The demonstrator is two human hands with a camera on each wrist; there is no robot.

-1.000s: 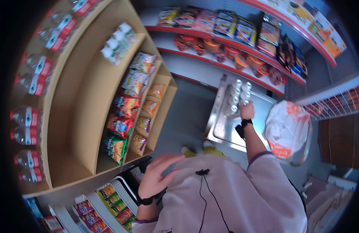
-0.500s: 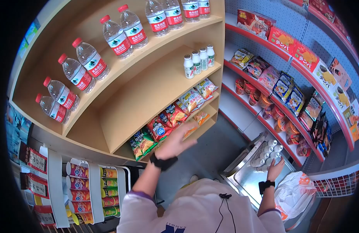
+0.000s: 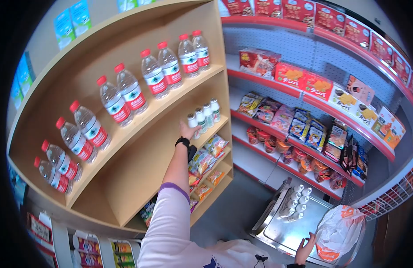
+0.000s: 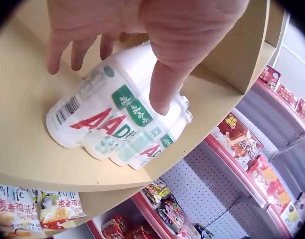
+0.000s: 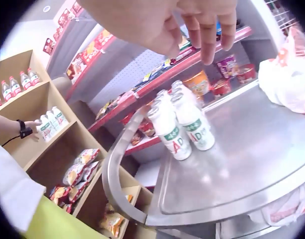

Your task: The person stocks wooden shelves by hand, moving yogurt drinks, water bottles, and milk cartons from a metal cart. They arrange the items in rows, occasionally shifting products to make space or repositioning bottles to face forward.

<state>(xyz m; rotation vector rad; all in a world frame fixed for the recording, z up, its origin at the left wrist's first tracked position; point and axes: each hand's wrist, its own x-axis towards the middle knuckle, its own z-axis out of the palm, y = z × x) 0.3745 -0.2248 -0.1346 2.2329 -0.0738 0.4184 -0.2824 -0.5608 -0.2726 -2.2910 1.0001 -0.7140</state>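
Several white milk-drink bottles with green-and-red labels (image 4: 112,117) stand in a row on the wooden middle shelf. My left hand (image 3: 188,131) is at the end bottle of that row; in the left wrist view its thumb (image 4: 165,89) overlaps the bottles' front and the straight fingers hang along the rear side. Across the aisle, more of the same bottles (image 5: 194,124) stand grouped on a metal cart (image 3: 278,230). My right hand (image 3: 306,248) is over the cart's near side, fingers loose and holding nothing, apart from the bottles in the right wrist view.
Red-capped water bottles (image 3: 155,76) line the shelf above. Snack bags (image 3: 202,161) fill the compartments below. A white plastic bag (image 3: 340,230) sits at the cart's right end. Red-edged shelves (image 3: 300,91) with boxes, packets and cup noodles stand behind the cart.
My left hand has moved from over the aisle up to the milk-drink row on the wooden shelf. The right hand has left the bottles on the cart and drawn back toward me.
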